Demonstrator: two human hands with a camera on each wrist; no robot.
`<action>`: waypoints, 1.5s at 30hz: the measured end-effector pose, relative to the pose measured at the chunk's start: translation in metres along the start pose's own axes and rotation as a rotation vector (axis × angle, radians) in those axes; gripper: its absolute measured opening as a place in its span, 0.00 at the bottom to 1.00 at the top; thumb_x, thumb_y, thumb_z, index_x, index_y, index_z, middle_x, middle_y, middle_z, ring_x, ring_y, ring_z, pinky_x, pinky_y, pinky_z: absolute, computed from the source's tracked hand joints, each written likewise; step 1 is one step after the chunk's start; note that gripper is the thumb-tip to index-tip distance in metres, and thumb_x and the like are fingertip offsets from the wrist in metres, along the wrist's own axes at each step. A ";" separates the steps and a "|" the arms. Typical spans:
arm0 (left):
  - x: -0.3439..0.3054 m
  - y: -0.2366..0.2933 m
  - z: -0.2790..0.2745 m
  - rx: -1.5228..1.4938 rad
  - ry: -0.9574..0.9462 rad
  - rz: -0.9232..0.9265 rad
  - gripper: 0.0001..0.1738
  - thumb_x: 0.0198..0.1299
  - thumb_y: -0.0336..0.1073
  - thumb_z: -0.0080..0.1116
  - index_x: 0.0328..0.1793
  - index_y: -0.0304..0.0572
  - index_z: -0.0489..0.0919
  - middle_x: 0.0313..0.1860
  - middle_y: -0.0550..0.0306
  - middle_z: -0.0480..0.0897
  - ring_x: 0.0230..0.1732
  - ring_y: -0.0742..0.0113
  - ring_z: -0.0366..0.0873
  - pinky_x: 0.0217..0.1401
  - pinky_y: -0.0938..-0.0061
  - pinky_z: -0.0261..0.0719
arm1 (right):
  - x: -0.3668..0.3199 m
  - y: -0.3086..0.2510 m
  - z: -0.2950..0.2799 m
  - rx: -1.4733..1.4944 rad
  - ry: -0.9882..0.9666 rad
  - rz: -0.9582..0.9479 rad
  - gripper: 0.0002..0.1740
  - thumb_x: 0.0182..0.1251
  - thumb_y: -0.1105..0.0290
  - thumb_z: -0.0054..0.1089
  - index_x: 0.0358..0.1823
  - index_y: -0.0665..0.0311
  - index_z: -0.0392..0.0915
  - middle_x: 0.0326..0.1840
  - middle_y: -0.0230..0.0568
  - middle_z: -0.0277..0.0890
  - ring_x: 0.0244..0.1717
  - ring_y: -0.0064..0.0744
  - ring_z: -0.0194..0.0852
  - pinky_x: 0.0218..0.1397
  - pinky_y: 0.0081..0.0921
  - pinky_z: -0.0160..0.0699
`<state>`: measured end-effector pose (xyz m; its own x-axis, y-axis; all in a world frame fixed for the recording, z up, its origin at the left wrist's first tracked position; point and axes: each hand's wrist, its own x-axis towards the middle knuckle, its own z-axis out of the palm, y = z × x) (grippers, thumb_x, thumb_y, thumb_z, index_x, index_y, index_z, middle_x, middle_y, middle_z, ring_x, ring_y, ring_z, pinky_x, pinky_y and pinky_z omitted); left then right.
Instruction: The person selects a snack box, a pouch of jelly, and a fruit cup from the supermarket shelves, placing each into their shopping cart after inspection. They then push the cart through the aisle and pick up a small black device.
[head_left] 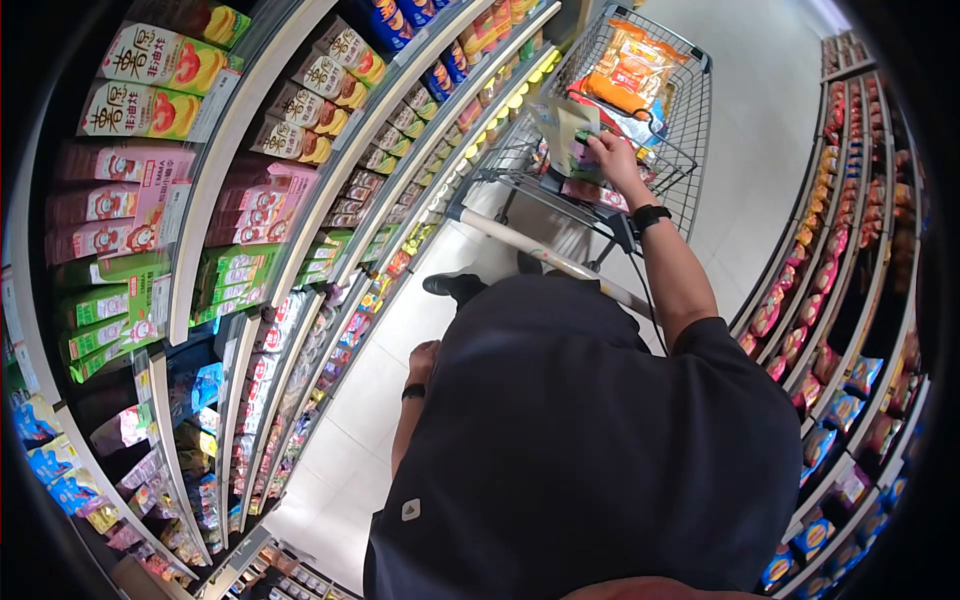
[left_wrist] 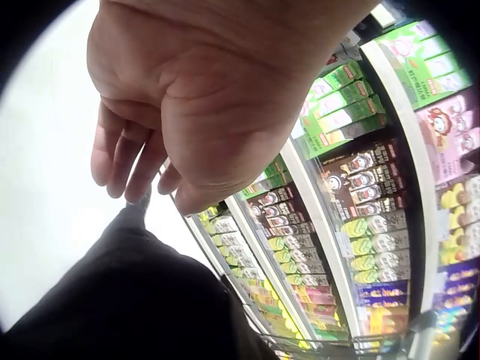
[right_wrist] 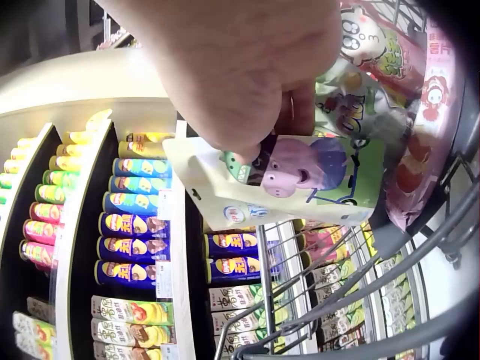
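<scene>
My right hand (head_left: 616, 166) grips a pale cartoon-printed box (right_wrist: 300, 180) with a pink pig on its front. In the head view the box stands over the near end of the wire shopping cart (head_left: 692, 135). Under and beside it in the right wrist view lie a pink packet (right_wrist: 424, 146), a green-and-clear packet (right_wrist: 349, 97) and a red packet (right_wrist: 386, 52). My left hand (left_wrist: 202, 105) hangs at my side with its fingers loosely bent, holding nothing.
Snack shelves (head_left: 195, 180) run along the left, stacked with boxes and canisters. More shelves (head_left: 815, 270) line the right side. Orange packets (head_left: 640, 65) lie deeper in the cart. Its handle bar (head_left: 530, 245) crosses just ahead of my body, above the pale tiled floor (head_left: 350, 400).
</scene>
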<state>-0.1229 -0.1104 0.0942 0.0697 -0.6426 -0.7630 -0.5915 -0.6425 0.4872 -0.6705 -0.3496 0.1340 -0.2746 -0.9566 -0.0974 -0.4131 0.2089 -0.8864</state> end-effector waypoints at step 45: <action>0.004 0.020 -0.013 -0.022 -0.007 -0.188 0.28 0.64 0.49 0.63 0.59 0.32 0.84 0.50 0.48 0.88 0.50 0.61 0.85 0.55 0.69 0.80 | -0.020 0.007 0.025 -0.383 0.305 0.034 0.19 0.68 0.61 0.65 0.52 0.67 0.80 0.38 0.54 0.86 0.41 0.53 0.87 0.45 0.43 0.83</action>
<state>-0.1244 -0.1314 0.1060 0.1712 -0.5077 -0.8443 -0.5513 -0.7596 0.3450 -0.6466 -0.3341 0.1187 -0.5116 -0.8568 0.0637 -0.6735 0.3539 -0.6490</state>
